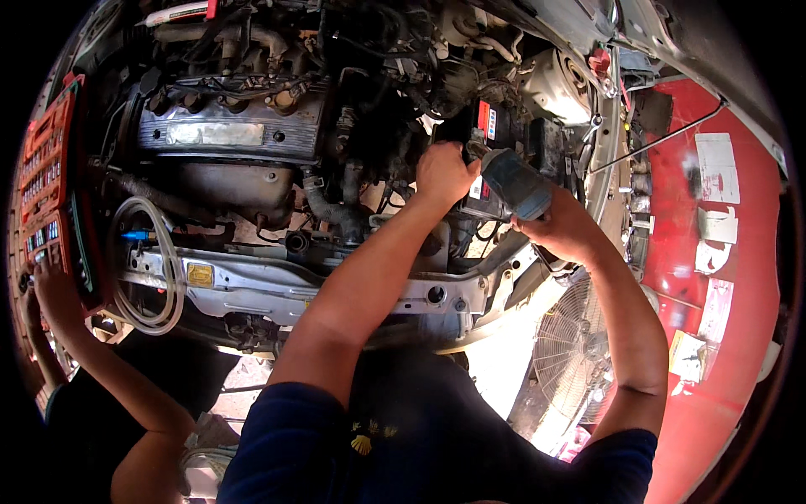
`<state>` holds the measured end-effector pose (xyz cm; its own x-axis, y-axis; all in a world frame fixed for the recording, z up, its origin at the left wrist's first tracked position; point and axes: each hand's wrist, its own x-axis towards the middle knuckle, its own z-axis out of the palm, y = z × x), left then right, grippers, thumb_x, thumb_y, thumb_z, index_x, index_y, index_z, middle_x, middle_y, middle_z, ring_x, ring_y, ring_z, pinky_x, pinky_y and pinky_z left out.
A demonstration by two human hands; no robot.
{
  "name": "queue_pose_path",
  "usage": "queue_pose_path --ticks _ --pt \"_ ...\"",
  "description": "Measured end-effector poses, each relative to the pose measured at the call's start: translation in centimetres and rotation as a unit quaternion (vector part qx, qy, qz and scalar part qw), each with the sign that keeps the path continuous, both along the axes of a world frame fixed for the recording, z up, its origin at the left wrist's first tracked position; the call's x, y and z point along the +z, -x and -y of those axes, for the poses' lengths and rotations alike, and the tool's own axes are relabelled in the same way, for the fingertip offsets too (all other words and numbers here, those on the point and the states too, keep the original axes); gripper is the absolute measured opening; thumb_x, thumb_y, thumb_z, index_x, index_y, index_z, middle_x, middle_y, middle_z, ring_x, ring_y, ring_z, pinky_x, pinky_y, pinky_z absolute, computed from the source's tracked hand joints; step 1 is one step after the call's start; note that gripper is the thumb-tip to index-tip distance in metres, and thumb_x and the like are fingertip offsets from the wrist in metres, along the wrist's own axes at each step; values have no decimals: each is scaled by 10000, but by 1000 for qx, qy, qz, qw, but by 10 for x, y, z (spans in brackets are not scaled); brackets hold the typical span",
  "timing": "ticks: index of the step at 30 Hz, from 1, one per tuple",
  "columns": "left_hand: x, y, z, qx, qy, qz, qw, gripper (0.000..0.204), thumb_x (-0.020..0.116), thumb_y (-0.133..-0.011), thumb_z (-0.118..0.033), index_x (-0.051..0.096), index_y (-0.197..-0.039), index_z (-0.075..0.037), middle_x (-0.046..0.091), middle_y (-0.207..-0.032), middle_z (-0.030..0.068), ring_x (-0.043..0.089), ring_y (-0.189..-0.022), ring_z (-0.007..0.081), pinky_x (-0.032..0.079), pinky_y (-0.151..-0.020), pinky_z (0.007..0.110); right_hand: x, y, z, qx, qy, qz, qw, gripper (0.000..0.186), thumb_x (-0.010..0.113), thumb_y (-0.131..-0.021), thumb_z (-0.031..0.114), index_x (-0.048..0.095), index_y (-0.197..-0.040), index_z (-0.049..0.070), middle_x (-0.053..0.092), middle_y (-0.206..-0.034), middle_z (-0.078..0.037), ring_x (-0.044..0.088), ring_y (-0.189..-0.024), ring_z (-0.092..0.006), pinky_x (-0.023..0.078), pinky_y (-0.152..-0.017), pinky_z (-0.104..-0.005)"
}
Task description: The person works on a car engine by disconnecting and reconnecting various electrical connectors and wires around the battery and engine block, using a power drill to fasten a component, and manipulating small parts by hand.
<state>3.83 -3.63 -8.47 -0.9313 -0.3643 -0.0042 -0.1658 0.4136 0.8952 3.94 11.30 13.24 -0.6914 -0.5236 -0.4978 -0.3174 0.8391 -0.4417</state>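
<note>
Reaching in over the car battery (487, 122), the person is working with a dark power tool (514, 183), which is sitting partly over the battery's near end, toward its right side. The job is apparently being caught midway: the battery is resting in the engine bay beside the engine (227, 126), and the tool's nose is meeting or almost meeting the battery top, though fingers and tool body are hiding the exact spot. Whatever fastening is being worked on is staying out of sight, so nobody is telling from here whether it is loose or tight; finishing it and lifting the tool clear are presumably remaining. The tool is pointing its narrower nose leftward and away from the person, toward the battery, while its long axis is slanting back to its bulkier end, right of the battery and nearer the person. The right hand (564, 227) is closing firmly round that bulkier end. The left hand (447, 176) is curling its fingers at the battery's left edge, beside the tool's nose; whether it is pinching anything is not showing.
</note>
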Motion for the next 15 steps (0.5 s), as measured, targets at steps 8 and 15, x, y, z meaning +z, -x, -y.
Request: queue_pose_path --ticks 8,15 --pt "2 0 2 -15 25 -6 1000 512 786 -883 -477 758 -972 27 747 -1029 252 707 -1025 438 564 -934 514 0 26 -3 -110 -8 147 983 443 752 -980 292 612 -1283 1 789 -983 -137 713 -749 -162 582 -681 -341" --pt "9 2 -1 -34 14 18 999 630 732 -924 -589 751 -932 41 740 -982 263 706 -1010 433 561 -925 507 12 57 2 -311 125 229 914 336 765 -997 319 659 -1182 60 762 -925 -142 710 -705 -188 570 -618 -343"
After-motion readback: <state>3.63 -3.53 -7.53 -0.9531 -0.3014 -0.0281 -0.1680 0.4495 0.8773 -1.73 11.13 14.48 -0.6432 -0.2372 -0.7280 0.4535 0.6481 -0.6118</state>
